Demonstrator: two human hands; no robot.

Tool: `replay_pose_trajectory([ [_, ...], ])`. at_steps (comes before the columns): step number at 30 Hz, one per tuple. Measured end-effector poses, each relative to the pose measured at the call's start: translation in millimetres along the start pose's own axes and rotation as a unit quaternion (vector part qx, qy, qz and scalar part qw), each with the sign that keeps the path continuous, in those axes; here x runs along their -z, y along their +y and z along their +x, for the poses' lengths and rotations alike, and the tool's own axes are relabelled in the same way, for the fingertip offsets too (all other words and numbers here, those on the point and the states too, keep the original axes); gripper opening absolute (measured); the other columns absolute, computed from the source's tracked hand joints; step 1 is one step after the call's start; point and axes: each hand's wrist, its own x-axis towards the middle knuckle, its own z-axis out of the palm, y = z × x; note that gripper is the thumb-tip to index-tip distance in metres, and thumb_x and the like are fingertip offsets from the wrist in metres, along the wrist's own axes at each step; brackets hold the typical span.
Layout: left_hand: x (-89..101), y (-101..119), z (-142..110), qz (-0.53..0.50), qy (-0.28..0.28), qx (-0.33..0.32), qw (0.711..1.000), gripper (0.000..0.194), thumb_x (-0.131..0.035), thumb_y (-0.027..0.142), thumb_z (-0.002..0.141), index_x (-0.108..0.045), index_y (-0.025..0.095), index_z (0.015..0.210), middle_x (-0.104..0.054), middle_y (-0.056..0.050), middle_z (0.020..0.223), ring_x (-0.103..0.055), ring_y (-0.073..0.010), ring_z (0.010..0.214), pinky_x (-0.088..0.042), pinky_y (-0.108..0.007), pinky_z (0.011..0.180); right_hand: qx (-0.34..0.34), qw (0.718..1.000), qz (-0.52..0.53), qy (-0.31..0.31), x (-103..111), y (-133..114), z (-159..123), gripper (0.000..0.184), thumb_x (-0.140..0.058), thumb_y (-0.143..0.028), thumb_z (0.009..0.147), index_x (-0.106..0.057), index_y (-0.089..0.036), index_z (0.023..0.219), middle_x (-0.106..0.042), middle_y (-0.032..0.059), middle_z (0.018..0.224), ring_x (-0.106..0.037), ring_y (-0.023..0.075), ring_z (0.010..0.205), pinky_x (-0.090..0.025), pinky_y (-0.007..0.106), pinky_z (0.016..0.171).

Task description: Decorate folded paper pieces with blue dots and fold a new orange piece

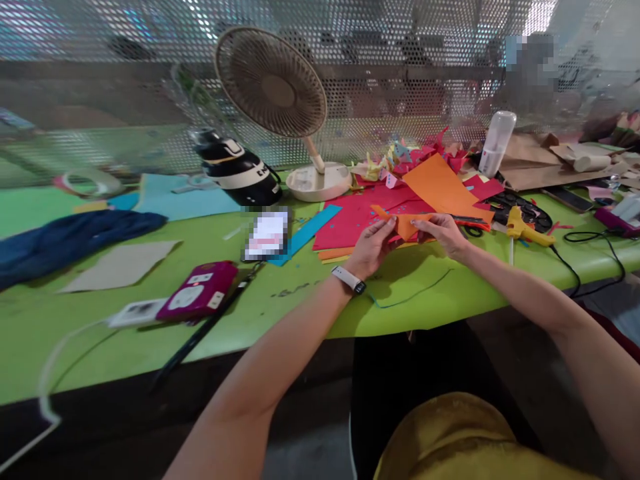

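The fingers of my left hand [373,245] and right hand [446,233] pinch one small, angular piece of orange paper [407,229] between them, at the near edge of some smooth red sheets [353,220]; my grip covers both its ends, so its full outline is hidden. One larger, flat orange sheet [443,189] lies beyond, beside a crumpled heap of paper scraps [400,160] too tangled to count. On the green worktop [420,313] lies one yellow plastic glue gun [524,229]; one round, ribbed fan [280,90] stands behind. The phone's screen [269,233] is blurred.
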Motion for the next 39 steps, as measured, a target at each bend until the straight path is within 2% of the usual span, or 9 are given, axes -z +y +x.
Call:
replay_pose_trajectory([
  [5,-5.4,2.7,-3.4,-0.006,0.002,0.001,1.000,0.033,-0.088,0.040,0.067,-0.074,0.019,0.089,-0.077,-0.005,0.093,-0.070,-0.0197,0.087,-0.058,-0.031,0.074,0.023,0.999,-0.029,0.009,2.7,1.8,0.2,0.042,-0.085,-0.055,0.061,-0.073,-0.016,0.070,-0.066,-0.0013,0.055,-0.057,0.0079,0.048,-0.049,0.021,0.053],
  [9,-4.8,5.0,-5.1,0.029,-0.018,0.014,0.999,0.044,-0.088,0.051,0.062,-0.073,0.017,0.086,-0.075,-0.004,0.085,-0.067,-0.0160,0.071,-0.058,-0.031,0.067,0.033,0.998,-0.045,0.004,3.2,2.7,0.5,0.045,-0.084,-0.057,0.060,-0.073,-0.016,0.071,-0.068,-0.0007,0.057,-0.058,0.0083,0.050,-0.050,0.022,0.054],
  [11,-3.3,5.3,-5.6,0.069,-0.031,0.015,0.997,0.045,-0.091,0.046,0.058,-0.073,0.017,0.087,-0.075,-0.003,0.086,-0.067,-0.0153,0.069,-0.057,-0.030,0.065,0.038,0.998,-0.050,-0.004,2.6,3.1,0.6,0.044,-0.084,-0.057,0.061,-0.073,-0.016,0.072,-0.068,-0.0004,0.060,-0.058,0.0083,0.051,-0.051,0.023,0.055],
  [14,-2.2,4.6,-6.2,0.108,-0.045,0.009,0.993,0.047,-0.093,0.039,0.055,-0.075,0.018,0.094,-0.077,-0.004,0.092,-0.070,-0.0176,0.077,-0.057,-0.029,0.068,0.045,0.997,-0.062,-0.005,1.3,4.3,1.0,0.041,-0.084,-0.055,0.062,-0.072,-0.016,0.071,-0.067,-0.0011,0.060,-0.057,0.0081,0.051,-0.050,0.022,0.054],
  [20,-3.9,5.0,-7.0,0.140,-0.030,0.012,0.990,0.048,-0.093,0.041,0.055,-0.075,0.018,0.094,-0.078,-0.005,0.095,-0.071,-0.0199,0.084,-0.055,-0.031,0.073,0.051,0.995,-0.082,-0.010,0.9,6.1,2.1,0.040,-0.082,-0.054,0.065,-0.069,-0.016,0.067,-0.064,-0.0023,0.055,-0.056,0.0083,0.049,-0.050,0.023,0.053],
  [25,-3.9,4.2,-6.8,0.129,-0.057,-0.001,0.990,0.047,-0.092,0.042,0.055,-0.074,0.016,0.090,-0.078,-0.007,0.092,-0.071,-0.0206,0.082,-0.055,-0.034,0.078,0.053,0.994,-0.092,-0.006,1.4,5.1,1.9,0.041,-0.082,-0.054,0.065,-0.068,-0.016,0.065,-0.064,-0.0019,0.055,-0.055,0.0081,0.049,-0.049,0.022,0.051],
  [30,-4.5,3.1,-6.8,0.134,-0.054,0.023,0.989,0.046,-0.092,0.039,0.055,-0.075,0.016,0.091,-0.077,-0.008,0.090,-0.071,-0.0190,0.076,-0.055,-0.032,0.073,0.055,0.994,-0.095,-0.006,1.2,4.3,0.9,0.043,-0.082,-0.057,0.064,-0.070,-0.016,0.065,-0.065,-0.0010,0.056,-0.056,0.0085,0.049,-0.049,0.023,0.051],
  [34,-5.2,4.7,-7.1,0.134,-0.046,0.011,0.990,0.044,-0.091,0.038,0.055,-0.074,0.016,0.089,-0.077,-0.005,0.085,-0.069,-0.0155,0.069,-0.056,-0.030,0.072,0.036,0.996,-0.076,-0.005,1.9,4.4,0.9,0.043,-0.083,-0.057,0.063,-0.072,-0.015,0.069,-0.066,-0.0011,0.057,-0.057,0.0086,0.050,-0.051,0.023,0.052],
  [39,-4.9,8.3,-9.8,0.159,-0.042,0.011,0.986,0.044,-0.090,0.039,0.056,-0.075,0.017,0.091,-0.076,-0.006,0.087,-0.070,-0.0170,0.071,-0.055,-0.029,0.068,0.012,0.999,-0.036,-0.006,2.8,7.4,2.8,0.045,-0.085,-0.057,0.059,-0.075,-0.016,0.075,-0.069,-0.0014,0.061,-0.061,0.0084,0.053,-0.054,0.022,0.057],
])
